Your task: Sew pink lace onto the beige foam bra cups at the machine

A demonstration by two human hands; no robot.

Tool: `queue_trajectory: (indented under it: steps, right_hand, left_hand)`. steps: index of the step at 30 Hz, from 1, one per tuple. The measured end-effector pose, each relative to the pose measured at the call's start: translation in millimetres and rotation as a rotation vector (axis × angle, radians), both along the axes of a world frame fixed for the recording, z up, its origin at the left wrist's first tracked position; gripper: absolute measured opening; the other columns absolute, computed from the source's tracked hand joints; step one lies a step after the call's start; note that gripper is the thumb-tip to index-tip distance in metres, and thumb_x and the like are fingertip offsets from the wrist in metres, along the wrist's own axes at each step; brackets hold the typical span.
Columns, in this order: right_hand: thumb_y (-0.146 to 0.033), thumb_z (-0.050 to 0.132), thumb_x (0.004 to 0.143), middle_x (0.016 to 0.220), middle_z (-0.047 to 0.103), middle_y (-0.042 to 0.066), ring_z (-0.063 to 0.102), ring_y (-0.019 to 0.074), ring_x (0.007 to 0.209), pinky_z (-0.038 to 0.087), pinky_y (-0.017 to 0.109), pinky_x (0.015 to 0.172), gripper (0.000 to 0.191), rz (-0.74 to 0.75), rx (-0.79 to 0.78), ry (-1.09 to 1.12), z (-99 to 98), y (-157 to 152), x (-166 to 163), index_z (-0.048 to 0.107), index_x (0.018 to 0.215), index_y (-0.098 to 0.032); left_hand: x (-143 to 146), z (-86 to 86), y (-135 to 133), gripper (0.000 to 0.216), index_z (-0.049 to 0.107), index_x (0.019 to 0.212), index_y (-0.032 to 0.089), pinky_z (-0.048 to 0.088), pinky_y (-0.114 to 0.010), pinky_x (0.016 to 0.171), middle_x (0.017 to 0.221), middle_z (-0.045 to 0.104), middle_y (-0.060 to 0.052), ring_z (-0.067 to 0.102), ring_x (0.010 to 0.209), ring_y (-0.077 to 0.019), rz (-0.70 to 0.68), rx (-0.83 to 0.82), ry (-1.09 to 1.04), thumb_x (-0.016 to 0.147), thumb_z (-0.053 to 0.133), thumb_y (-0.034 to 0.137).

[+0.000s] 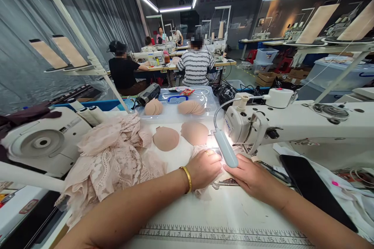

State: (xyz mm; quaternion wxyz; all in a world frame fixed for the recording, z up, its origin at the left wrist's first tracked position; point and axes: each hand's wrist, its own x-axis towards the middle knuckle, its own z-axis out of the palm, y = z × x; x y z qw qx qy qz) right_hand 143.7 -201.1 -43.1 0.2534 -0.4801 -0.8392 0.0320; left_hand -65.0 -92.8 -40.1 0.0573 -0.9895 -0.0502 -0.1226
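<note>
My left hand (pixel 204 168), with a gold bangle and a ring, lies curled on a small piece of pink lace (pixel 201 191) on the white table, just left of the sewing machine's needle area. My right hand (pixel 251 177) rests flat on the table beside it, under the machine's lamp (pixel 225 148), fingers stretched toward the fabric at the needle. The white sewing machine (pixel 292 124) stretches off to the right. Two beige bra cups (pixel 166 138) (pixel 195 132) lie just beyond my hands.
A heap of pink lace (pixel 111 159) covers the table's left. A clear tray (pixel 175 113) behind holds more cups. A second white machine (pixel 43 144) stands at left, a black phone (pixel 309 186) at right. Scissors (pixel 274 172) lie near the machine. Other workers sit at tables farther back.
</note>
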Motion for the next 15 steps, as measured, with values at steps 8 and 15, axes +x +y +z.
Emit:
queue_trajectory:
  steps: [8,15]
  right_hand:
    - [-0.011,0.043,0.098,0.096,0.066,0.008,0.06,0.0238,0.088,0.05,0.035,0.073,0.031,-0.124,0.021,0.012,-2.2,-8,-12,0.07,0.102,-0.027]
    - [-0.01,0.041,0.098,0.09,0.061,0.006,0.059,0.0215,0.081,0.046,0.033,0.07,0.029,-0.116,-0.039,0.012,-2.8,-6,-5,0.065,0.094,-0.025]
  left_hand:
    - [3,-2.4,7,0.024,0.06,0.086,0.016,0.047,-0.035,0.081,0.091,0.065,-0.006,0.059,0.086,-0.02,0.01,-0.104,0.008,0.102,0.046,0.025]
    - [3,-3.1,11,0.028,0.061,0.083,0.017,0.044,-0.034,0.08,0.091,0.066,-0.005,0.057,0.084,-0.0191,0.007,-0.095,-0.013,0.103,0.046,0.027]
